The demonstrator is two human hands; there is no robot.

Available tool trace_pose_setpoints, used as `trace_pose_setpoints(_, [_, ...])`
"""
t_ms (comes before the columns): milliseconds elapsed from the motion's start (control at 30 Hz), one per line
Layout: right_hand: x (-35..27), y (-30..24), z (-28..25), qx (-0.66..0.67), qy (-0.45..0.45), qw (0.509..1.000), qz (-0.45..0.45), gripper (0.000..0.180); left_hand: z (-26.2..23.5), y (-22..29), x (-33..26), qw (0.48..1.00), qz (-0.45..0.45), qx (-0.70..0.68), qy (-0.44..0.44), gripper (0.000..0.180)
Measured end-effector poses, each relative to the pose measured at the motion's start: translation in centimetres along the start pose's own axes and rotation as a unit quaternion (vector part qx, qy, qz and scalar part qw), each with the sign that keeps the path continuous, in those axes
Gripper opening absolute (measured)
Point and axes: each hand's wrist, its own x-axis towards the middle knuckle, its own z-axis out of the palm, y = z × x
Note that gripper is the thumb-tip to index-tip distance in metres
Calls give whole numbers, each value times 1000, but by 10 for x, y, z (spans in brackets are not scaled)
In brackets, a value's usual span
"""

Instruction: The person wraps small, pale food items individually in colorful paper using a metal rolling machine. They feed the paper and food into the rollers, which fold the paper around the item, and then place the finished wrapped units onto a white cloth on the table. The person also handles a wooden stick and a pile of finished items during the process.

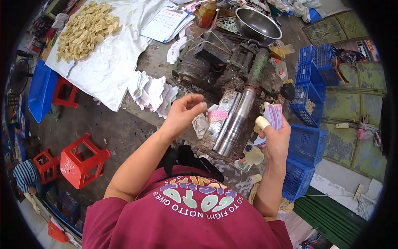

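Observation:
My right hand (277,139) grips a fanned stack of thin pink, lilac and white cut pieces (273,115), to the right of the rollers. A pale yellow finger cover (262,123) sits on its thumb. To the left of the machine (207,54), my left hand (184,113) hovers with thumb and fingers apart, holding nothing that I can see. Between my hands lie the machine's shiny steel rollers (237,124). A bright pink cut piece (218,115) rests on the metal plate beside them, close to my left fingertips.
White cut pieces (152,93) are piled left of the machine. Beige pieces (89,29) heap on a white sheet (103,68). A steel bowl (258,25), clipboard (164,23) and jar (206,14) stand behind. Blue crates (306,143) line the right; red stools (83,162) stand left.

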Motion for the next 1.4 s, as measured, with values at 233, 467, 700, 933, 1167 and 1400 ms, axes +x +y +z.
trace_pose_setpoints(233, [-9, -7, -3, 9, 14, 1000, -12, 39, 10, -20, 6, 990, -76, -107, -58, 23])
trace_pose_setpoints(467, [-17, -7, -8, 26, 25, 999, -17, 35, -43, -5, 18, 993, 10, -14, 115, 16])
trace_pose_setpoints(700, [-25, -8, 2, 14, -1, 1000, -15, 43, -140, -14, 69, 737, 226, 598, 219, 13])
trace_pose_setpoints(933, [-28, -4, -1, 10, -11, 1000, -17, 47, -132, -55, 6, 630, 255, 723, 126, 17])
trace_pose_setpoints(1167, [-32, -5, -7, 114, -101, 988, -4, 47, -99, -31, -48, 709, 287, 627, 147, 22])
trace_pose_setpoints(1400, [-41, -22, 21, 114, -240, 964, -6, 61, 25, 64, -62, 983, 126, 114, -68, 10])
